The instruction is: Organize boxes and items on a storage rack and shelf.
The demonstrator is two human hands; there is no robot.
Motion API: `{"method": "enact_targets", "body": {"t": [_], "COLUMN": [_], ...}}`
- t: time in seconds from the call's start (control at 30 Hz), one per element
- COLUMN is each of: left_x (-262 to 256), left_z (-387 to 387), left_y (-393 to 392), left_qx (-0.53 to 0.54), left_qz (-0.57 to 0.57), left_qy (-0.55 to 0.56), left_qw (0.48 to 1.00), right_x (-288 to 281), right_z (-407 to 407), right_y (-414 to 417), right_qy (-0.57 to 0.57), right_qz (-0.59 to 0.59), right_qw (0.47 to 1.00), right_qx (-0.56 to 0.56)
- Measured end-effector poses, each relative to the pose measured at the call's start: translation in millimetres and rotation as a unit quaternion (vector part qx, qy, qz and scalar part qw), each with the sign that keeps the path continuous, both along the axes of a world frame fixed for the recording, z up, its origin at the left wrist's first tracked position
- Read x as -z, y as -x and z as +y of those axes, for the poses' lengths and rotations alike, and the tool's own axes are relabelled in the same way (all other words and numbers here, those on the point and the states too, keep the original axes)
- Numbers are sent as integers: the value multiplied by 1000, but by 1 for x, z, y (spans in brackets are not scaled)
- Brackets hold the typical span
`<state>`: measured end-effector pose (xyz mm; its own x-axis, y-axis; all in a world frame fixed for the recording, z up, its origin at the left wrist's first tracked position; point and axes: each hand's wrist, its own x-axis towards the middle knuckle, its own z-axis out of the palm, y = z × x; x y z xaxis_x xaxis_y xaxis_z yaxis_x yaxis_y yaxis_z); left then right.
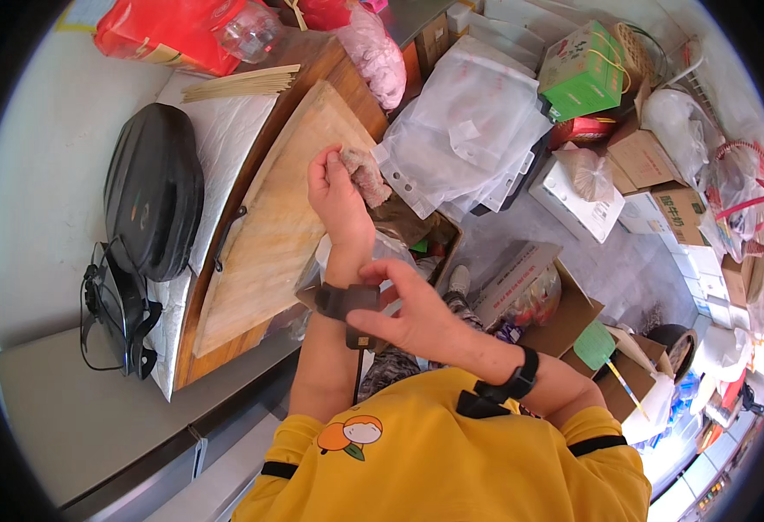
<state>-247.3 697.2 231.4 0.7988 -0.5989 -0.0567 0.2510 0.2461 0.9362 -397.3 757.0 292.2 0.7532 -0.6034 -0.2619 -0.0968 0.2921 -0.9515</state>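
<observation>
My left hand (339,189) pinches a crumpled pinkish-grey rag (367,177) between thumb and fingers. It hovers over the right side of a large worn wooden board (271,241) on a wood-grain tabletop. Around my left wrist sits a black strapped device (348,302). My right hand (401,307) grips that device, thumb on the near side and fingers on the far side. A second black band (525,372) circles my right wrist.
Left of the board lie a black oval case (153,192) and a bundle of thin sticks (241,83) on foil. Clear plastic bags (463,124) are piled to the right. An open cardboard box (551,307) stands on the floor near a green fly swatter (594,346).
</observation>
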Motion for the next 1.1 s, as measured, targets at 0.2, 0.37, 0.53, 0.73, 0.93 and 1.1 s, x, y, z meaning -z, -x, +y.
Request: {"method": "enact_targets", "body": {"t": [0.2,0.37,0.53,0.73,0.93,1.1], "left_x": [-3,0,11,-2,-3,7], "left_z": [-29,-35,-40,-56,-65,-58], "left_y": [-1,12,16,18,31,6], "left_qx": [-42,50,176,147,48,186], "left_qz": [-52,177,355,371,137,276], "left_qy": [-4,73,121,83,6,148], "left_qw": [998,980,910,913,989,931], "right_x": [10,17,13,7,11,38], "right_z": [-16,-34,-46,-53,-57,-78], "right_y": [3,14,19,21,22,29], "right_qy": [44,38,17,50,29,-77], "right_qz": [32,9,4,-6,-12,-54], "right_qw": [999,999,1000,999,999,995], "right_qx": [-5,-21,-17,-6,-11,45]}}
